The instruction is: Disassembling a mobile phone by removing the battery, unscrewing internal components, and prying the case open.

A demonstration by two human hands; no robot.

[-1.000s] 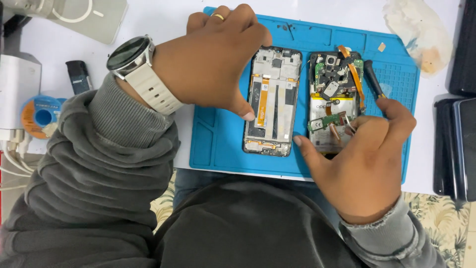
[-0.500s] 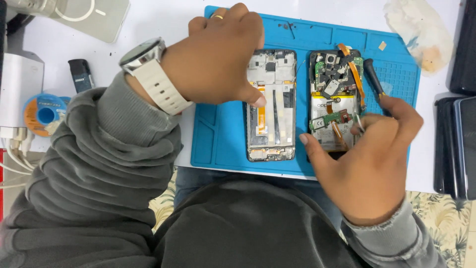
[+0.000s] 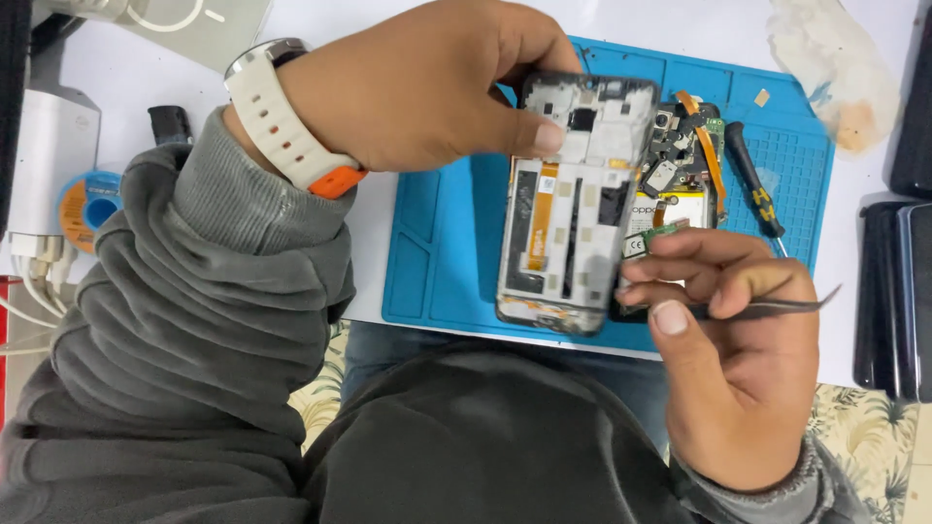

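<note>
Left hand (image 3: 417, 87) has lifted the phone frame (image 3: 575, 204) off the blue mat (image 3: 437, 252), gripping its top edge. Right hand (image 3: 738, 359) pinches tweezers (image 3: 767, 309) beside it. Opened phone (image 3: 680, 184) now exposed on the mat.

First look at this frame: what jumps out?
The left hand lifts a stripped black phone frame with orange flex cable above the blue silicone repair mat at centre. Just right, the right hand pinches thin metal tweezers and a small green circuit board.
</note>
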